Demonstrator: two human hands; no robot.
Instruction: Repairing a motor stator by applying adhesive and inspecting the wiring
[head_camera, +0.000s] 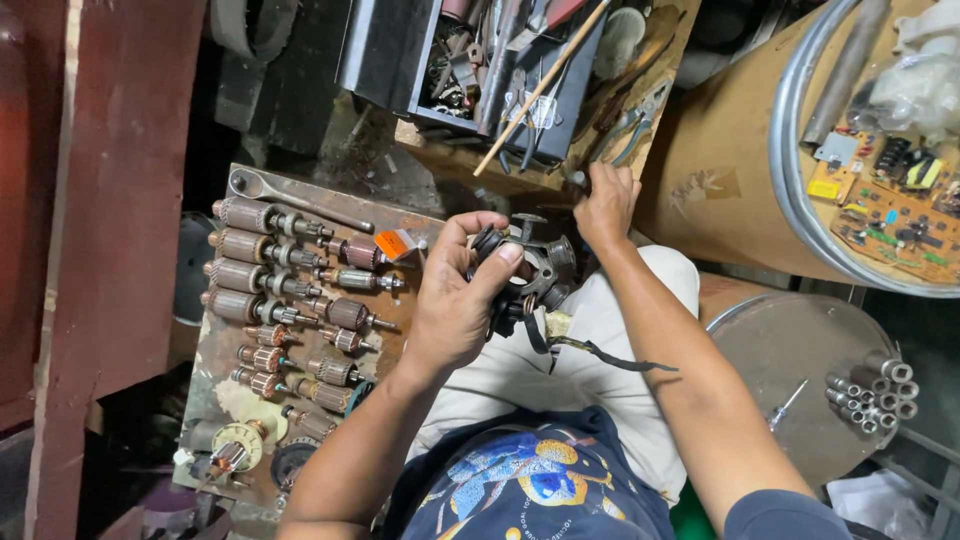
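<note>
Dark round metal motor stator with copper windings held above the lap, black lead trailing rightward. Left hand closed around its left side, thumb across the front. Right hand reaches to the wooden bench edge, fingers curled; contents cannot be told. Rusty tray of motor armatures lies left.

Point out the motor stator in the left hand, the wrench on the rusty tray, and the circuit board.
motor stator (540, 262), head view, on its dark ring body.
wrench (300, 203), head view, on the middle of its handle.
circuit board (890, 225), head view, on its brown face.
</note>
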